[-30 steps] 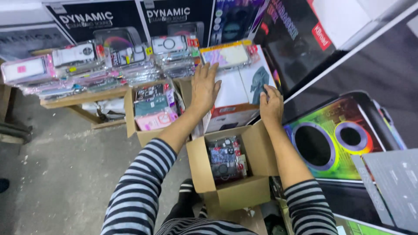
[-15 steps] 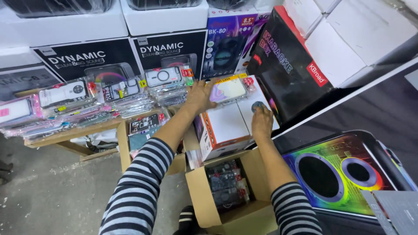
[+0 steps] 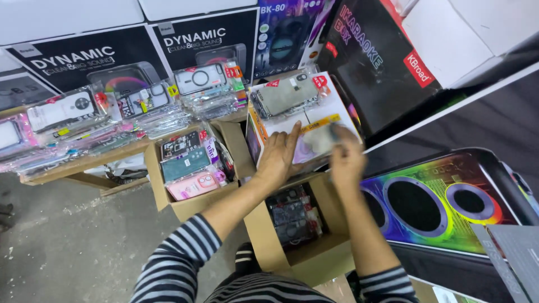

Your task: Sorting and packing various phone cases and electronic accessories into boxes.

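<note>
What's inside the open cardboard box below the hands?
The open cardboard box holds dark packaged phone cases, stacked. The bottom and any lower layers are covered; the right forearm hides its right edge.

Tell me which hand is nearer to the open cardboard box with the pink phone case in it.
Left. The left hand lies just right of that open cardboard box; the right hand is farther right, beyond the left hand.

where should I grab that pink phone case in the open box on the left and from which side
Take the pink case by its near short edge, from above. It lies flat on top of the stack in the left box, at the front, with the teal case tight behind it, so only the front edge looks free for a grip.
</note>
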